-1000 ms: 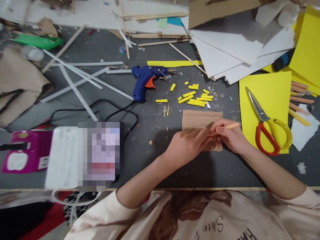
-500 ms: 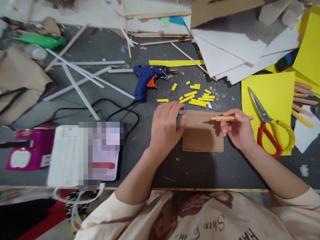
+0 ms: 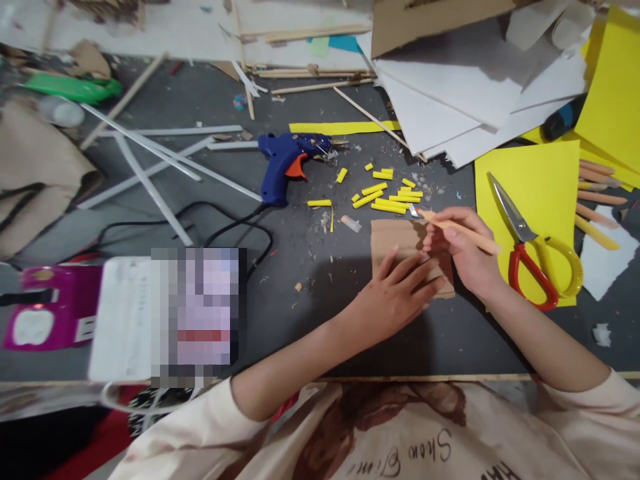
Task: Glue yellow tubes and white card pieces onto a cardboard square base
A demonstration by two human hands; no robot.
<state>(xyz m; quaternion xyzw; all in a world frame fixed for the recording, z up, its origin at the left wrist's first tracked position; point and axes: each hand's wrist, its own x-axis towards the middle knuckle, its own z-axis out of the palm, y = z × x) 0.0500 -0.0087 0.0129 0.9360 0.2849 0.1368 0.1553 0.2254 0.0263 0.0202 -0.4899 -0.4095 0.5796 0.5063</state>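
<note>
A small rectangle of brown cardboard (image 3: 383,233) lies on the dark table in front of me. My left hand (image 3: 400,287) rests on it palm down, its fingers spread and holding nothing. My right hand (image 3: 465,250) grips an orange pencil (image 3: 473,237) at the cardboard's right side. The pencil's tip points left, just past the cardboard's upper edge, near several short yellow pieces (image 3: 390,203). A small translucent piece (image 3: 351,223) with a pinkish end lies left of the cardboard.
Scissors (image 3: 523,233) with red and yellow handles lie on yellow paper (image 3: 555,167) at right. A blue glue gun (image 3: 283,163) with its cord and long whitish sticks (image 3: 150,187) are at left. White sheets (image 3: 450,100) are stacked behind. A phone (image 3: 205,307) lies front left.
My left hand has moved right, from the cardboard's left edge onto its middle. The translucent piece now shows where that hand was. The pencil has shifted up, and its back end now slants down.
</note>
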